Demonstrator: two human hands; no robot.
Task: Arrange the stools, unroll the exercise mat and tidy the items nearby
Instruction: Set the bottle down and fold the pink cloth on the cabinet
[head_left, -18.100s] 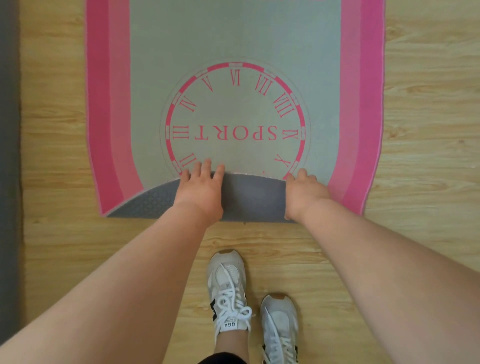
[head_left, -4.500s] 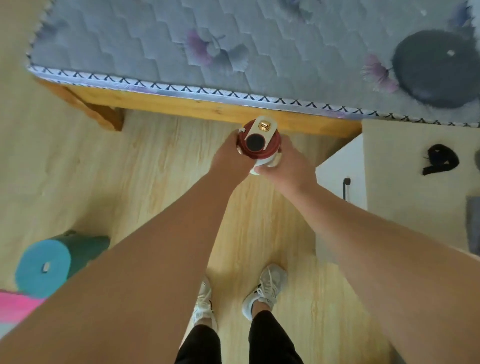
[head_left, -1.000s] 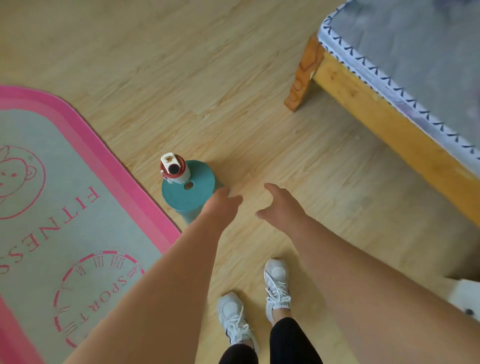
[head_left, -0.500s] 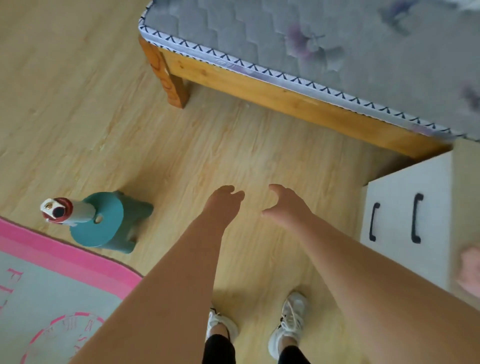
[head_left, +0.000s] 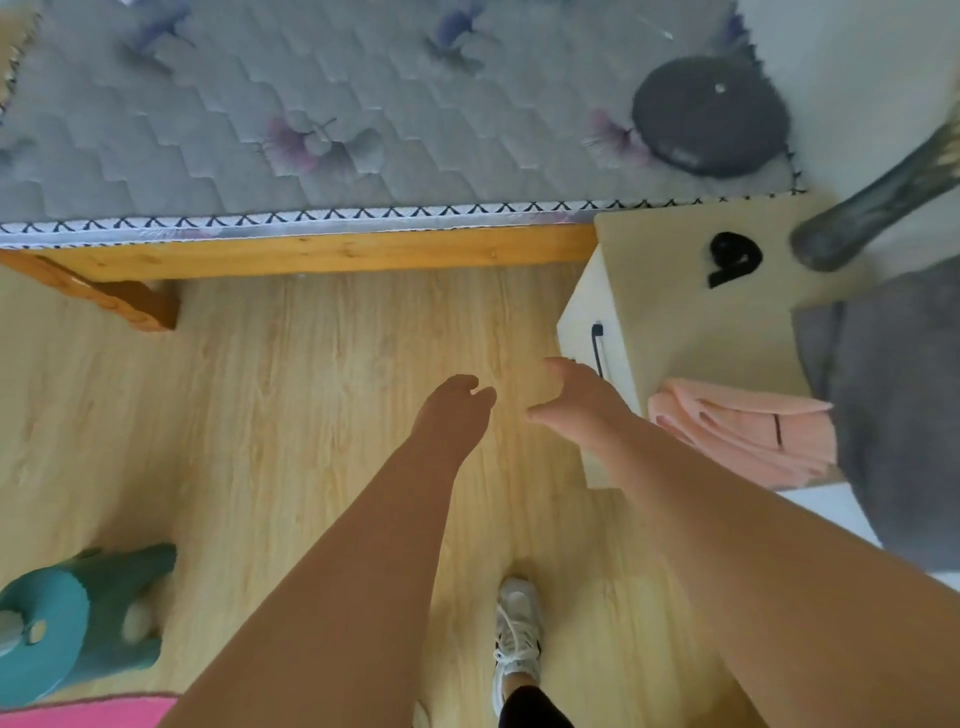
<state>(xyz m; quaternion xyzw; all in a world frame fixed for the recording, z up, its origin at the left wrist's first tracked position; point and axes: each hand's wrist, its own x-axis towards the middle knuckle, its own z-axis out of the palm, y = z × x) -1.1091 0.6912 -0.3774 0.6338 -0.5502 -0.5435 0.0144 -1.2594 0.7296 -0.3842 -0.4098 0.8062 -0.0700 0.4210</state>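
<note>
Left hand: the left hand (head_left: 452, 410) was held empty over the floor (head_left: 291, 395), its fingers loosely relaxed.
Right hand: the right hand (head_left: 576, 402) was likewise held empty, fingers and thumb slack, near the front corner of the cabinet (head_left: 691, 317).
Stool: the stool (head_left: 88, 634) was found at the lower left, just beside the edge of the mat (head_left: 83, 712) and well apart from both hands.
Step judged: a reach toward the towel (head_left: 743, 436), which lay folded at the near edge of the cabinet top, was judged the likely step.
Grip advised: the towel was best taken across its whole folded stack, so that no layer was left trailing.
Caution: the grey cloth (head_left: 904, 395) lay against the towel's far end; whether they overlapped could not be told, so a straight lift was preferred to a drag.
</note>
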